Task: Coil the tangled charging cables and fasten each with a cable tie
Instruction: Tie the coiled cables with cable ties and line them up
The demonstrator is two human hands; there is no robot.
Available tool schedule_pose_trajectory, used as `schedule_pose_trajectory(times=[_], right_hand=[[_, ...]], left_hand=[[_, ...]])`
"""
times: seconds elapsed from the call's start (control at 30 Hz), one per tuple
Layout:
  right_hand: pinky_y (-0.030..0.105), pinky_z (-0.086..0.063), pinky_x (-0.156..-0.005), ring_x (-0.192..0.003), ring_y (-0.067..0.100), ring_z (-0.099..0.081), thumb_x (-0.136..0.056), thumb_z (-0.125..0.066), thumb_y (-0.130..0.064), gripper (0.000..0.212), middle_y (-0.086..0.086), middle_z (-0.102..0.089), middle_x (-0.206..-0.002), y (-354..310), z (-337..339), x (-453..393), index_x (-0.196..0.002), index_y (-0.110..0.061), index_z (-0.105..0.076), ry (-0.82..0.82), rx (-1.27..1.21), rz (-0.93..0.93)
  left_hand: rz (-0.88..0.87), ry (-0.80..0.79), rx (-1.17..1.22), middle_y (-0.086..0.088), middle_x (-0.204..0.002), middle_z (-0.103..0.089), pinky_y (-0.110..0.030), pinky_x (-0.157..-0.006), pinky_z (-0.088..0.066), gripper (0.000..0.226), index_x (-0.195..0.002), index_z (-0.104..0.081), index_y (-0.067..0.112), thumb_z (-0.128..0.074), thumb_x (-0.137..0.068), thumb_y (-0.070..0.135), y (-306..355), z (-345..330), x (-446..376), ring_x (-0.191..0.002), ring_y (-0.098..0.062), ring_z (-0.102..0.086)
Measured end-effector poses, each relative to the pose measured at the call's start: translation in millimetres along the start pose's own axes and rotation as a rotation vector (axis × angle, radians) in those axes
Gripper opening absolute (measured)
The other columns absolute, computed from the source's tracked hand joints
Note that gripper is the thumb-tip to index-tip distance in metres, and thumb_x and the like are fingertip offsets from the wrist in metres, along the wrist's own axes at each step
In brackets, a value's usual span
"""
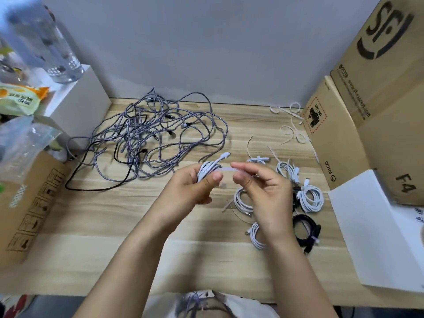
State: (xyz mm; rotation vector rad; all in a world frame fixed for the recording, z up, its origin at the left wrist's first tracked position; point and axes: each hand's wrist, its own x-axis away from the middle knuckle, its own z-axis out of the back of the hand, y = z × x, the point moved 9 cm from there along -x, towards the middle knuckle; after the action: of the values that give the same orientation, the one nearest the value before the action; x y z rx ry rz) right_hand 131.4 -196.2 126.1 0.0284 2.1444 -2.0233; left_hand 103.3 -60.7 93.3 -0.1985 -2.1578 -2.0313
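Head view: left fingers (pixel 214 180) grip white coil (pixel 206 169); right fingers (pixel 241 168) pinch tie (pixel 226 171).

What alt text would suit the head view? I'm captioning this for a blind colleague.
A person's left hand grips a coiled white cable while the right hand pulls a cable tie around it. Tangled grey cables lie behind, finished coils to the right.
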Motion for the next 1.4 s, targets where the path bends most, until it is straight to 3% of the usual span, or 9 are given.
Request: schedule_pose_trajectory(times=[0.23,0.53,0.63,0.73,0.93,1.03,1.13,1.27,1.4], right_hand=[[0.013,-0.046,-0.066,-0.063,0.0,-0.057,-0.084,-0.064,-0.007,0.015,-0.016,-0.068,-0.067,11.8,23.5,-1.9,-0.077,-0.019,-0.067,0.203,-0.051,-0.061],[0.011,-0.037,-0.069,-0.079,-0.006,-0.052,-0.088,-0.054,-0.021,0.011,-0.018,-0.058,-0.088,5.0,-2.8,1.1,-0.09,-0.019,-0.065,-0.017,0.465,0.173],[0.018,-0.037,-0.057,-0.065,-0.002,-0.048,-0.084,-0.059,-0.042,0.027,-0.013,-0.061,-0.075,-4.1,2.0,4.1,-0.077,-0.016,-0.065,0.052,0.621,0.266],[0.029,-0.034,-0.049,-0.054,0.008,-0.04,-0.084,-0.054,-0.049,0.036,-0.018,-0.044,-0.053,-9.6,5.8,7.1,-0.067,-0.017,-0.057,0.122,0.721,0.289],[0.032,-0.026,-0.049,-0.049,0.014,-0.024,-0.079,-0.057,-0.043,0.041,0.003,-0.034,-0.051,6.1,12.1,10.4,-0.055,-0.021,-0.033,0.179,0.407,0.05],[0.027,-0.022,-0.048,-0.051,0.008,-0.022,-0.072,-0.061,-0.031,0.037,-0.004,-0.028,-0.047,17.0,6.6,12.1,-0.051,-0.018,-0.035,0.14,0.381,-0.057],[0.028,-0.023,-0.05,-0.053,0.013,-0.023,-0.065,-0.06,-0.04,0.033,-0.005,-0.026,-0.045,24.7,1.7,13.1,-0.053,-0.017,-0.04,0.126,0.419,-0.136],[0.027,-0.021,-0.048,-0.051,0.008,-0.023,-0.053,-0.057,-0.058,0.041,-0.009,-0.026,-0.043,20.4,-2.3,11.4,-0.047,-0.02,-0.041,0.115,0.335,-0.177],[0.022,-0.019,-0.043,-0.046,0.007,-0.021,-0.06,-0.066,-0.033,0.038,-0.007,-0.027,-0.045,17.3,-9.5,12.6,-0.042,-0.02,-0.035,0.059,0.177,-0.242]], left_hand=[[0.068,-0.169,0.046,0.0,-0.064,-0.035,-0.019,-0.06,-0.046,0.021,-0.063,-0.056,0.025,-0.054,-0.08,0.037,-2.4,-17.0,2.1,-0.05,-0.009,-0.03],[0.072,-0.081,0.054,0.001,-0.062,-0.041,-0.016,-0.055,-0.042,0.014,-0.067,-0.055,0.024,-0.057,-0.077,0.034,-7.4,-9.8,0.5,-0.055,-0.011,-0.032],[0.05,-0.086,0.022,-0.007,-0.066,-0.037,-0.016,-0.055,-0.041,0.015,-0.069,-0.056,0.021,-0.057,-0.077,0.034,-3.9,-10.5,2.6,-0.055,-0.012,-0.03],[0.015,-0.111,0.028,0.009,-0.054,-0.039,-0.017,-0.053,-0.036,0.018,-0.074,-0.05,0.015,-0.054,-0.079,0.032,1.5,-15.2,5.5,-0.05,-0.01,-0.027],[-0.121,0.031,0.075,0.008,-0.068,-0.052,-0.017,-0.054,-0.04,0.022,-0.09,-0.045,0.018,-0.057,-0.076,0.029,19.1,-2.1,5.1,-0.052,-0.003,-0.041],[-0.211,0.06,0.019,0.016,-0.066,-0.052,-0.021,-0.055,-0.038,0.033,-0.092,-0.045,0.024,-0.066,-0.071,0.038,25.8,0.3,6.7,-0.059,-0.004,-0.042],[-0.261,0.05,-0.166,0.005,-0.067,-0.044,-0.033,-0.054,-0.031,0.03,-0.092,-0.044,0.032,-0.065,-0.073,0.044,32.4,-5.6,11.1,-0.06,-0.011,-0.036],[-0.294,0.05,-0.373,0.013,-0.056,-0.044,-0.018,-0.048,-0.026,0.022,-0.095,-0.04,0.023,-0.062,-0.088,0.023,35.9,-10.9,14.0,-0.05,-0.005,-0.032],[-0.259,0.025,-0.347,0.014,-0.053,-0.042,-0.021,-0.049,-0.026,0.025,-0.095,-0.041,0.026,-0.062,-0.086,0.037,31.8,-11.8,13.6,-0.051,-0.006,-0.03]])
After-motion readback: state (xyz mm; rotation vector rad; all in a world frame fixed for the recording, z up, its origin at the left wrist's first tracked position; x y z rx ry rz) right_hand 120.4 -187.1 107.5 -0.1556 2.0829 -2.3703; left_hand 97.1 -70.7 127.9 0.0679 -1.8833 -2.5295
